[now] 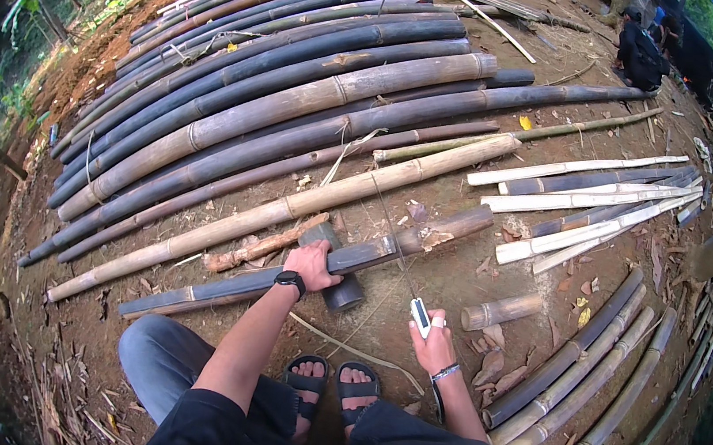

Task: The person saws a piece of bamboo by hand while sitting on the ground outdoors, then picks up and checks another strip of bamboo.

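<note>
In front of my feet a dark bamboo pole (215, 288) lies slantwise, propped across a short thick dark bamboo piece (343, 295). My left hand (311, 266), a black watch at its wrist, is closed over the pole above that support. Right of the pole's lower side, my right hand (433, 343) grips the pale handle of a handsaw (421, 317). Its thin blade runs up and away, crossing the pole near a joint to the right of my left hand. Whether the teeth have cut in is too small to tell.
Long bamboo poles (301, 96) lie side by side beyond, with a tan pole (287, 208) nearest. Pale split strips (586, 197) and curved-looking poles (579, 365) lie to the right. A short bamboo offcut (501, 312) rests near my right hand. A person (640, 53) crouches at far right.
</note>
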The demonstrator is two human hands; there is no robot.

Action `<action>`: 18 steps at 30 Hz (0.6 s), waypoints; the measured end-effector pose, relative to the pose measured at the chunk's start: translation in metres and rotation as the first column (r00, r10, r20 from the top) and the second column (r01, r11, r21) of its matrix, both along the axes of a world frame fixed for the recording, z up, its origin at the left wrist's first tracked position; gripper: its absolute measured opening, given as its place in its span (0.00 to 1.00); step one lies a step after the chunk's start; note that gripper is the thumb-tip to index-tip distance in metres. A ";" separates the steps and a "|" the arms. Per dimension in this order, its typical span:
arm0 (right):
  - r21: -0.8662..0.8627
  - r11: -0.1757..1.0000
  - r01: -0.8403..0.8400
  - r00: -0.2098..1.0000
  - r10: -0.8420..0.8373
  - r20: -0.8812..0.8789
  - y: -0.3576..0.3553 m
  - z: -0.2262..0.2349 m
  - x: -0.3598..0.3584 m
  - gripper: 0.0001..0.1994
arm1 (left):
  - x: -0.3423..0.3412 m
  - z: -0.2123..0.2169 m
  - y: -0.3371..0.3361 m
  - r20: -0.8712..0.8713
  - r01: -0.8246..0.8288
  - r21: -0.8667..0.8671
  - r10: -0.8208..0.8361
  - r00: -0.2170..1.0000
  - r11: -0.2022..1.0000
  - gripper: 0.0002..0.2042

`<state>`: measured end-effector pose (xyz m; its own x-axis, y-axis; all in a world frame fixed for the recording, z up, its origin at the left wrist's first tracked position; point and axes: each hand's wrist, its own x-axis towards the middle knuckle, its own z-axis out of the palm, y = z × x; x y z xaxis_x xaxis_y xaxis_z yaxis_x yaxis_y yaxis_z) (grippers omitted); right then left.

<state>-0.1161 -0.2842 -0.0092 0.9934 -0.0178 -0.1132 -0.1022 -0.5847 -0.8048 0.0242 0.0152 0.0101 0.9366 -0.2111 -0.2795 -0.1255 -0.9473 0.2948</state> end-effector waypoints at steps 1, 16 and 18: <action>-0.009 1.000 0.009 0.998 -0.010 -0.055 0.000 0.000 -0.002 0.20 | 0.000 -0.004 0.002 0.005 -0.001 0.002 0.001 1.000 1.000 0.36; -0.122 0.992 0.019 1.000 -0.019 0.004 0.026 0.022 0.034 0.20 | 0.005 -0.007 0.001 -0.009 0.015 -0.003 -0.015 1.000 1.000 0.36; -0.109 0.994 0.009 1.000 -0.010 -0.013 0.021 0.023 0.018 0.20 | 0.002 -0.005 0.000 -0.037 -0.002 0.017 0.002 0.999 1.000 0.35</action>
<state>-0.0986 -0.2631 0.0141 0.9915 -0.0403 -0.1240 -0.1191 -0.6675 -0.7351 0.0264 0.0154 0.0054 0.9262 -0.2040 -0.3171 -0.1129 -0.9524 0.2830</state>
